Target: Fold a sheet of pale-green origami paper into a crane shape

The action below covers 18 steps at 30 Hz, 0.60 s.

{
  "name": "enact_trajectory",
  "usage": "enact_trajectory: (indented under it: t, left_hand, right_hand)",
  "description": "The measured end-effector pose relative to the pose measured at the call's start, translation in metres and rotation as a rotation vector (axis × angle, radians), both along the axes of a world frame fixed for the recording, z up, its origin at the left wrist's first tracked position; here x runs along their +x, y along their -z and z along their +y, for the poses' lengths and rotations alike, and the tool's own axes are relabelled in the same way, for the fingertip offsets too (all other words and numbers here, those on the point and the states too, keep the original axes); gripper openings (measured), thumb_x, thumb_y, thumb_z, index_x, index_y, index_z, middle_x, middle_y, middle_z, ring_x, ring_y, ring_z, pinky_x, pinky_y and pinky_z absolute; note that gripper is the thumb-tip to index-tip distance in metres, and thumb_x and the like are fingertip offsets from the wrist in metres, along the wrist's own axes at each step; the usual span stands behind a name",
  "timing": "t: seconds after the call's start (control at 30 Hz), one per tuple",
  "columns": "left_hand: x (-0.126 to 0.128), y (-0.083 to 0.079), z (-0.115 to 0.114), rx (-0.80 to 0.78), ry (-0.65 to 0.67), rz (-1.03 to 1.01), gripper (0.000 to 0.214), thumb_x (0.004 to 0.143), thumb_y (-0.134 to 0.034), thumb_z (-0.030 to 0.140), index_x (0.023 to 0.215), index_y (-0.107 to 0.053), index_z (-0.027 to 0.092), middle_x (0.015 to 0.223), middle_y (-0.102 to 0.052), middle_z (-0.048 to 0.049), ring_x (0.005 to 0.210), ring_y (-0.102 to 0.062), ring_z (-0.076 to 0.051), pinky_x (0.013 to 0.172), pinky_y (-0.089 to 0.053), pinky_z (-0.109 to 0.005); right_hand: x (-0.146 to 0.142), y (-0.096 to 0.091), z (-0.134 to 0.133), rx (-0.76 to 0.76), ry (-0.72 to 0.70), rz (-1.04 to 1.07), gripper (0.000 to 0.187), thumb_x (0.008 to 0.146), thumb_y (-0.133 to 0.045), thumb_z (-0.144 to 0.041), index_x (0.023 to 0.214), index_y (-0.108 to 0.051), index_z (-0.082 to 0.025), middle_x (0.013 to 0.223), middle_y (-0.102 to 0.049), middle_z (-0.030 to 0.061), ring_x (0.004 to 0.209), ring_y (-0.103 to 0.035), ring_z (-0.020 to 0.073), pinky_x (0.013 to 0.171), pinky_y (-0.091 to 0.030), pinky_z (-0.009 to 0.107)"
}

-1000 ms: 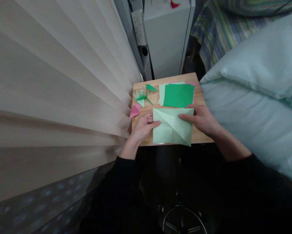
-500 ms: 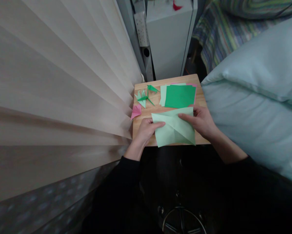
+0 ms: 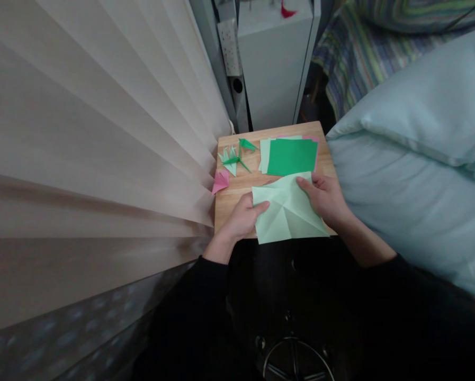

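A light green paper square [image 3: 287, 211] with diagonal creases lies at the near edge of a small wooden table [image 3: 237, 185]. My left hand [image 3: 241, 218] pinches its left edge, thumb on top. My right hand [image 3: 325, 198] grips its upper right part, fingers curled over the sheet. The paper sits tilted, its lower right corner hanging past the table's edge.
A stack of dark green, light green and pink sheets [image 3: 292, 156] lies at the table's back. Folded green paper figures [image 3: 235, 156] and a pink one [image 3: 220, 181] sit at the left. Beige curtain [image 3: 94, 148] on the left, pale blue pillows [image 3: 415, 148] on the right, white cabinet [image 3: 275, 63] behind.
Both hands have turned the light green sheet counterclockwise, so its corners point differently. The left hand slid a little nearer to me; the right hand stayed on the upper right.
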<state>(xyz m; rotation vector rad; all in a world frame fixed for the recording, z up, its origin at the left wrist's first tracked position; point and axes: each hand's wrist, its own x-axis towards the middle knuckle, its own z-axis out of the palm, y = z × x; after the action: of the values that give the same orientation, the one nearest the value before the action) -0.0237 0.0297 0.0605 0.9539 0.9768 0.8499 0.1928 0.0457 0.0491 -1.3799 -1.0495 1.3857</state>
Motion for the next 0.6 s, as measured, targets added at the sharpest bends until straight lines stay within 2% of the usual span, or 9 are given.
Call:
enact_trajectory:
  t: [0.1, 0.17, 0.23, 0.3, 0.37, 0.43, 0.5, 0.6]
  left_hand:
    - [-0.002, -0.005, 0.003, 0.128, 0.142, 0.023, 0.046, 0.085, -0.073, 0.025, 0.131, -0.074, 0.025, 0.138, -0.072, -0.0073, 0.133, -0.064, -0.030, 0.117, -0.046, -0.047]
    - [-0.002, -0.010, 0.004, 0.204, 0.210, 0.045, 0.051, 0.084, -0.069, 0.019, 0.134, -0.073, 0.027, 0.148, -0.066, -0.0051, 0.144, -0.055, -0.030, 0.124, -0.038, -0.045]
    - [-0.004, -0.014, 0.004, 0.220, 0.254, 0.078, 0.057, 0.080, -0.067, 0.012, 0.135, -0.073, 0.028, 0.151, -0.064, -0.0030, 0.146, -0.052, -0.029, 0.125, -0.034, -0.044]
    - [-0.006, -0.015, 0.004, 0.202, 0.296, 0.083, 0.063, 0.076, -0.066, 0.011, 0.136, -0.072, 0.029, 0.149, -0.065, -0.0021, 0.141, -0.056, -0.030, 0.121, -0.038, -0.044]
    - [-0.009, -0.015, 0.004, 0.170, 0.318, 0.052, 0.057, 0.077, -0.067, 0.018, 0.134, -0.074, 0.028, 0.144, -0.069, -0.0033, 0.133, -0.062, -0.031, 0.113, -0.045, -0.043]
    - [-0.009, -0.015, 0.004, 0.133, 0.288, 0.054, 0.042, 0.086, -0.065, 0.032, 0.125, -0.078, 0.025, 0.132, -0.075, -0.0061, 0.119, -0.067, -0.029, 0.100, -0.050, -0.039]
    - [-0.006, -0.014, 0.004, 0.128, 0.215, 0.148, 0.034, 0.093, -0.061, 0.042, 0.109, -0.083, 0.021, 0.112, -0.080, -0.0080, 0.100, -0.070, -0.024, 0.087, -0.051, -0.035]
    - [0.002, -0.012, 0.004, 0.193, 0.091, 0.299, 0.025, 0.088, -0.071, 0.040, 0.083, -0.077, 0.017, 0.080, -0.073, -0.0039, 0.074, -0.062, -0.015, 0.072, -0.045, -0.028]
  right_hand:
    - [0.002, 0.007, 0.003, -0.077, 0.045, -0.004, 0.040, 0.083, -0.074, -0.062, 0.075, -0.064, -0.024, 0.068, -0.065, 0.0031, 0.056, -0.056, 0.0182, 0.050, -0.044, 0.032]
    - [0.003, 0.009, 0.004, -0.103, 0.066, 0.008, 0.045, 0.081, -0.074, -0.066, 0.071, -0.062, -0.024, 0.064, -0.063, 0.0023, 0.055, -0.054, 0.0170, 0.049, -0.042, 0.030]
    - [0.003, 0.010, 0.004, -0.108, 0.065, 0.023, 0.049, 0.080, -0.073, -0.069, 0.069, -0.060, -0.024, 0.062, -0.060, 0.0014, 0.054, -0.052, 0.0162, 0.048, -0.041, 0.029]
    - [0.003, 0.009, 0.004, -0.093, 0.046, 0.017, 0.051, 0.079, -0.072, -0.071, 0.070, -0.058, -0.024, 0.062, -0.058, 0.0009, 0.055, -0.050, 0.0154, 0.048, -0.039, 0.028]
    - [0.003, 0.007, 0.004, -0.060, 0.022, -0.008, 0.053, 0.080, -0.070, -0.074, 0.069, -0.056, -0.024, 0.063, -0.057, 0.0006, 0.056, -0.049, 0.0150, 0.048, -0.037, 0.028]
    - [0.002, 0.005, 0.004, -0.017, -0.006, -0.028, 0.056, 0.080, -0.068, -0.077, 0.068, -0.052, -0.024, 0.064, -0.054, -0.0001, 0.057, -0.046, 0.0147, 0.048, -0.036, 0.028]
    - [0.001, 0.003, 0.004, 0.030, -0.041, -0.051, 0.059, 0.079, -0.066, -0.080, 0.068, -0.048, -0.025, 0.064, -0.050, -0.0014, 0.057, -0.042, 0.0139, 0.048, -0.033, 0.028]
    - [-0.003, -0.003, 0.001, 0.103, -0.109, -0.096, 0.059, 0.082, -0.063, -0.079, 0.068, -0.047, -0.024, 0.064, -0.044, -0.0032, 0.057, -0.036, 0.0127, 0.049, -0.028, 0.028]
